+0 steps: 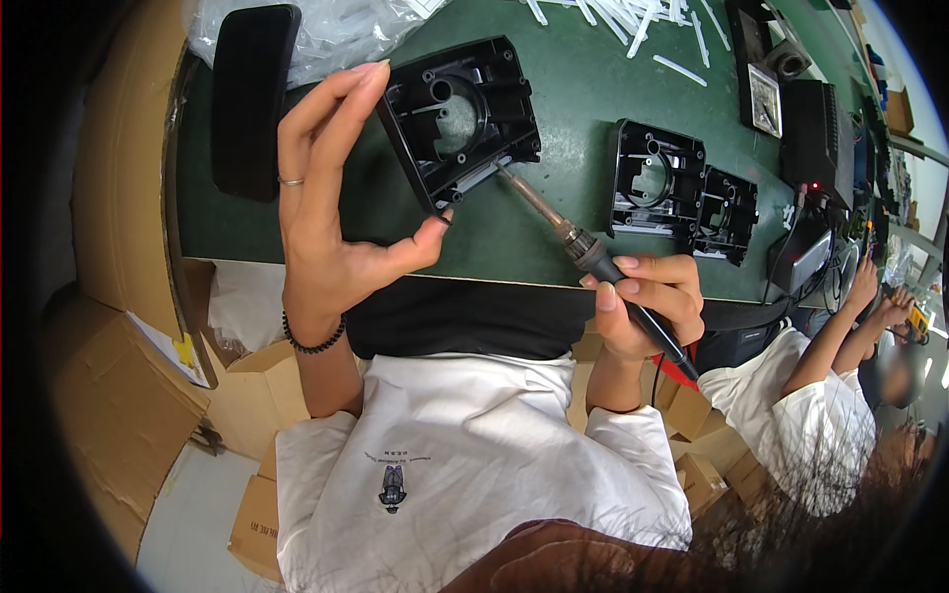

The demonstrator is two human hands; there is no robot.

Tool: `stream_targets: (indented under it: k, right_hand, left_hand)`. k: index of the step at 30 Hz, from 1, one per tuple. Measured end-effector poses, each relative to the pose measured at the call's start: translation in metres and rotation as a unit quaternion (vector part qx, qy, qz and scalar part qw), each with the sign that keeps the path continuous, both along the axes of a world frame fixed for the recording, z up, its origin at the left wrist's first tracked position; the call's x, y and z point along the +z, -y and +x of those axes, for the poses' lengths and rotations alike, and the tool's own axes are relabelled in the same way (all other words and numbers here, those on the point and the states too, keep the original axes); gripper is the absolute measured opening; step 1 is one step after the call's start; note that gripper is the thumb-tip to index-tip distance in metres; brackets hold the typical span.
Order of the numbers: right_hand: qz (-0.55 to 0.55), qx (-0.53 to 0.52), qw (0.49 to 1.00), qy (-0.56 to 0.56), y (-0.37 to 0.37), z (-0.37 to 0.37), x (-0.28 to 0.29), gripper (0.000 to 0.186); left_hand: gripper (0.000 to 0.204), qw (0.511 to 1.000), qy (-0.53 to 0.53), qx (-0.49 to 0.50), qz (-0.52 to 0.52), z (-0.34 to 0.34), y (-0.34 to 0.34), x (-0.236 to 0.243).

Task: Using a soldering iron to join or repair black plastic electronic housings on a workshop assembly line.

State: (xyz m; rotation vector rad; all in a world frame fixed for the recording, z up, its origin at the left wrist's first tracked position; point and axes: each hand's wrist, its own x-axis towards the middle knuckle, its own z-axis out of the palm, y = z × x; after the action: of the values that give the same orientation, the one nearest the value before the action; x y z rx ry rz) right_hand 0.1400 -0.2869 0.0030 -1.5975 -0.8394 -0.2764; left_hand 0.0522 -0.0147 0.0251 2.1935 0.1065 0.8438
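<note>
My left hand [341,212] grips a black plastic housing [420,148] by its left side, fingers at the top corner and thumb at the lower corner. The housing is tilted, with its ribbed inside and round opening facing up. Along its lower edge lies a translucent strip [474,180]. In my right hand [647,306] is a soldering iron [593,255], held like a pen. The iron's tip meets the housing's lower edge near the right end of that strip; whether it presses on the strip I cannot tell.
Two more black housings [657,193] lie on the green table [563,79] to the right. Loose clear strips [680,69] are scattered at the back. A black oblong piece [255,99] and plastic bags [336,40] sit at left. A soldering station [819,138] stands right, near a co-worker [811,415].
</note>
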Motion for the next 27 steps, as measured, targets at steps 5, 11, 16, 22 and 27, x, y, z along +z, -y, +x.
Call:
stream_targets:
  k: [5, 11, 16, 22, 27]
  right_hand:
    - [0.003, 0.004, 1.0, -0.005, 0.002, -0.001, -0.003, 0.03]
    - [0.046, 0.011, 0.999, 0.004, 0.004, 0.0, -0.004, 0.028]
    - [0.034, 0.09, 0.995, -0.004, 0.002, 0.006, 0.003, 0.026]
    - [0.033, 0.119, 0.992, 0.005, -0.002, 0.008, 0.007, 0.026]
    - [0.038, 0.122, 0.992, -0.009, -0.003, 0.007, 0.007, 0.027]
  left_hand:
    - [0.093, 1.0, 0.007, -0.002, 0.006, 0.0, -0.001, -0.001]
    - [0.093, 1.0, 0.005, 0.0, 0.003, 0.0, 0.0, -0.001]
    - [0.093, 1.0, 0.002, 0.002, 0.006, 0.0, 0.001, 0.0]
    - [0.093, 1.0, 0.01, 0.001, 0.004, 0.001, 0.0, -0.001]
    - [0.093, 1.0, 0.003, 0.0, 0.01, 0.001, 0.0, 0.0]
